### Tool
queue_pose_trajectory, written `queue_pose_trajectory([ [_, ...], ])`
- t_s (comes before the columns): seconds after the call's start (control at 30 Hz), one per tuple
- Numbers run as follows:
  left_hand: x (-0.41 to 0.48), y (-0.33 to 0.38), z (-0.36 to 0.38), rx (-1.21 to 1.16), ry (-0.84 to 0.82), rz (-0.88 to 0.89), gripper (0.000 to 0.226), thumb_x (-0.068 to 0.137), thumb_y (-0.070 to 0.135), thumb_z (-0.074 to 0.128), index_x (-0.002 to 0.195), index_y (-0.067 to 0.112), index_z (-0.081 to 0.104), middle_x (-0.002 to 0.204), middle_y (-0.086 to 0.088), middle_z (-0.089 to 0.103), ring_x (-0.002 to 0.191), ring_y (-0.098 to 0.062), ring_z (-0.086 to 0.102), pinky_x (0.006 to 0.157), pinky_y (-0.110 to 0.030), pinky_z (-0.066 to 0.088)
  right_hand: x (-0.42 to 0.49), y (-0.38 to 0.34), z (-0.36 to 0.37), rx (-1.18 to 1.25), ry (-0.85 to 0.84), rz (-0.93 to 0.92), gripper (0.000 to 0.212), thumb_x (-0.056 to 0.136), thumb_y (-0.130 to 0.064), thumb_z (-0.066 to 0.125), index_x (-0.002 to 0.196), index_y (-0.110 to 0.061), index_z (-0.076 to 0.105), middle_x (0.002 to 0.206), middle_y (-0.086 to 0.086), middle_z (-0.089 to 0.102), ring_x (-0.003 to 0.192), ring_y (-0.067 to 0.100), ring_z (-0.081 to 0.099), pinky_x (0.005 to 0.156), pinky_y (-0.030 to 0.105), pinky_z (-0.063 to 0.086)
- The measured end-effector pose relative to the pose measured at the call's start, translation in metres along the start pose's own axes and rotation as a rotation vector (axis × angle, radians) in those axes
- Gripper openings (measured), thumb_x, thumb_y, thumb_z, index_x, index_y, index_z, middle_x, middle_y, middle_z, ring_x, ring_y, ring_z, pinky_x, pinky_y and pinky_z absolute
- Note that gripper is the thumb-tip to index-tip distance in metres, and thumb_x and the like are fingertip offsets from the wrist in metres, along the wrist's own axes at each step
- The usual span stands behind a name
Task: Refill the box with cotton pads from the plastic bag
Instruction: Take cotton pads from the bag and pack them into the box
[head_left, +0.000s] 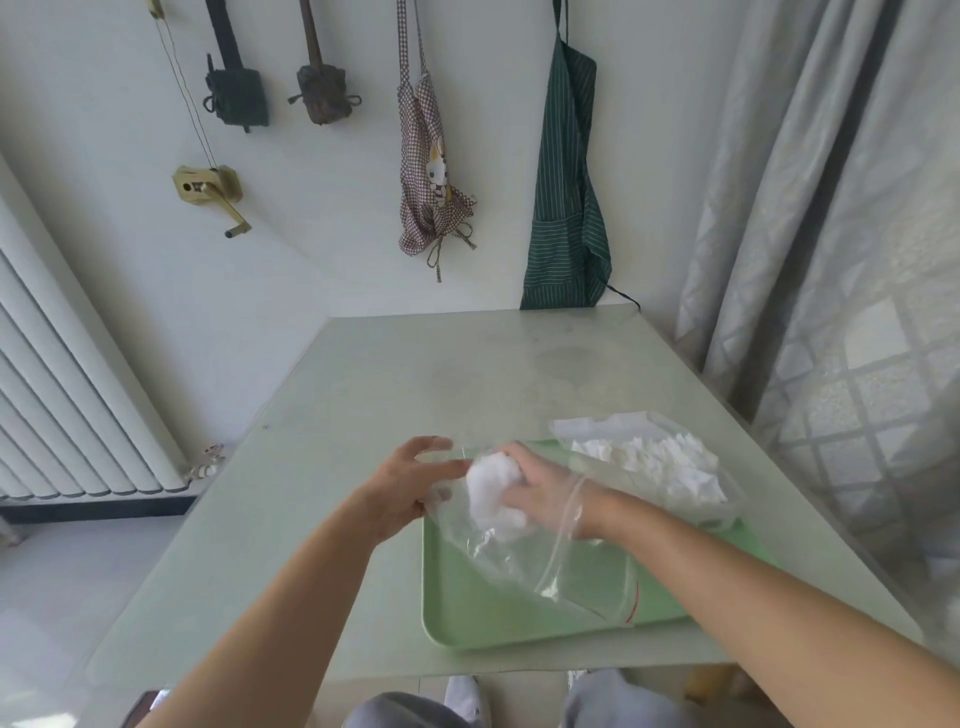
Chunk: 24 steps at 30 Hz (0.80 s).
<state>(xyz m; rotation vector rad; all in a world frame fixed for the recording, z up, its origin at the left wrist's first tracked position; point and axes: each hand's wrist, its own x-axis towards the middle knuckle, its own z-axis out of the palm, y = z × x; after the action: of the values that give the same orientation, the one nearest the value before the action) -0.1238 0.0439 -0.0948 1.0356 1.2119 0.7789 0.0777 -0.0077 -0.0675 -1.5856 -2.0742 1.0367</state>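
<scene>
Right hand (550, 493), inside the plastic bag (524, 561), grips cotton pads (493, 493). Left hand (405, 488) is spread at the bag's end, hold unclear. The box (649, 462) stands behind on a green tray (467, 613) on the pale table (415, 374), aprons (566, 208) hanging beyond.

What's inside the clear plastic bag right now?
Inside the plastic bag: the right hand, gripping a clump of cotton pads. Pads under that hand would be hidden.

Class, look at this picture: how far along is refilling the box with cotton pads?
Done: the clear plastic box on the green plastic tray already holds a heap of white cotton pads. In hand: the right hand, inside the clear plastic bag, grips a clump while the left hand holds the bag's end. Left: moving that clump to the box.
</scene>
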Motion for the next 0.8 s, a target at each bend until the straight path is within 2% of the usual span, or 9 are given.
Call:
queue_pose_trajectory([
  [0.07, -0.001, 0.003, 0.004, 0.061, 0.039, 0.043, 0.034, 0.067, 0.006, 0.084, 0.087, 0.010, 0.057, 0.077, -0.010, 0.057, 0.058, -0.021, 0.053, 0.055, -0.028, 0.048, 0.000, -0.002, -0.006, 0.041, 0.025, 0.029, 0.035, 0.087, -0.028, 0.051, 0.122, -0.022, 0.047, 0.101, 0.009, 0.059, 0.092, 0.024, 0.058, 0.077, 0.034, 0.047],
  [0.13, 0.004, 0.005, 0.006, 0.096, 0.188, 0.063, 0.037, 0.074, 0.000, 0.078, 0.069, 0.016, 0.046, 0.061, -0.003, 0.047, 0.042, -0.015, 0.044, 0.041, -0.020, 0.039, -0.002, -0.002, -0.011, 0.086, 0.030, 0.023, 0.034, 0.083, -0.028, 0.052, 0.115, -0.018, 0.051, 0.097, 0.005, 0.059, 0.085, 0.019, 0.057, 0.078, 0.040, 0.048],
  [0.27, 0.021, 0.007, -0.006, 0.001, 0.555, 0.109, 0.037, 0.080, -0.001, 0.070, 0.066, 0.015, 0.040, 0.058, -0.006, 0.040, 0.040, -0.017, 0.039, 0.040, -0.019, 0.033, -0.013, 0.004, -0.021, 0.354, -0.128, 0.041, 0.015, 0.093, -0.008, 0.055, 0.101, -0.021, 0.050, 0.070, -0.003, 0.049, 0.058, 0.007, 0.048, 0.052, 0.022, 0.039],
  [0.4, 0.027, 0.008, -0.010, -0.008, 0.540, 0.084, 0.028, 0.079, 0.002, 0.075, 0.091, 0.010, 0.051, 0.071, -0.009, 0.048, 0.049, -0.019, 0.046, 0.052, -0.027, 0.045, -0.021, 0.008, -0.039, 0.498, -0.060, 0.155, 0.017, 0.089, -0.008, 0.054, 0.095, -0.023, 0.059, 0.082, -0.002, 0.058, 0.074, 0.014, 0.055, 0.054, 0.023, 0.046],
  [0.47, 0.024, 0.007, -0.006, 0.081, 0.493, 0.040, 0.051, 0.075, 0.007, 0.080, 0.115, 0.015, 0.050, 0.087, -0.012, 0.056, 0.058, -0.025, 0.054, 0.063, -0.033, 0.052, -0.024, 0.009, -0.055, 0.361, 0.092, 0.242, 0.016, 0.088, -0.011, 0.050, 0.079, -0.020, 0.061, 0.071, -0.001, 0.056, 0.066, 0.016, 0.052, 0.052, 0.021, 0.040],
  [0.53, 0.023, 0.007, -0.005, 0.360, 0.508, 0.021, 0.078, 0.072, 0.015, 0.083, 0.137, 0.026, 0.040, 0.120, -0.018, 0.053, 0.091, -0.034, 0.062, 0.083, -0.037, 0.052, -0.029, 0.013, -0.073, 0.255, 0.202, 0.337, 0.031, 0.085, -0.009, 0.046, 0.057, -0.017, 0.057, 0.057, 0.000, 0.054, 0.058, 0.019, 0.047, 0.051, 0.022, 0.035],
  [0.6, 0.016, 0.007, -0.002, 0.694, 0.552, 0.013, 0.093, 0.077, 0.019, 0.078, 0.150, 0.030, 0.023, 0.146, -0.021, 0.030, 0.123, -0.039, 0.047, 0.100, -0.041, 0.043, -0.033, 0.018, -0.089, 0.132, 0.296, 0.423, 0.021, 0.080, -0.009, 0.047, 0.061, -0.014, 0.054, 0.067, 0.010, 0.056, 0.063, 0.024, 0.049, 0.054, 0.025, 0.035],
  [0.7, 0.002, 0.012, 0.010, 1.073, 0.657, 0.088, 0.091, 0.080, 0.026, 0.069, 0.152, 0.032, 0.015, 0.158, -0.016, 0.010, 0.141, -0.038, 0.025, 0.116, -0.048, 0.022, -0.038, 0.023, -0.107, 0.000, 0.362, 0.469, 0.013, 0.079, -0.014, 0.048, 0.079, -0.007, 0.059, 0.085, 0.018, 0.058, 0.077, 0.029, 0.053, 0.059, 0.028, 0.036],
  [0.8, -0.010, 0.026, 0.032, 1.046, 0.664, 0.407, 0.069, 0.079, 0.015, 0.061, 0.143, 0.032, 0.040, 0.153, -0.008, 0.026, 0.138, -0.030, 0.035, 0.116, -0.042, 0.025, -0.048, 0.023, -0.116, 0.237, 0.357, 0.440, 0.014, 0.073, -0.014, 0.043, 0.062, -0.008, 0.048, 0.062, 0.010, 0.044, 0.061, 0.025, 0.045, 0.056, 0.025, 0.031],
])
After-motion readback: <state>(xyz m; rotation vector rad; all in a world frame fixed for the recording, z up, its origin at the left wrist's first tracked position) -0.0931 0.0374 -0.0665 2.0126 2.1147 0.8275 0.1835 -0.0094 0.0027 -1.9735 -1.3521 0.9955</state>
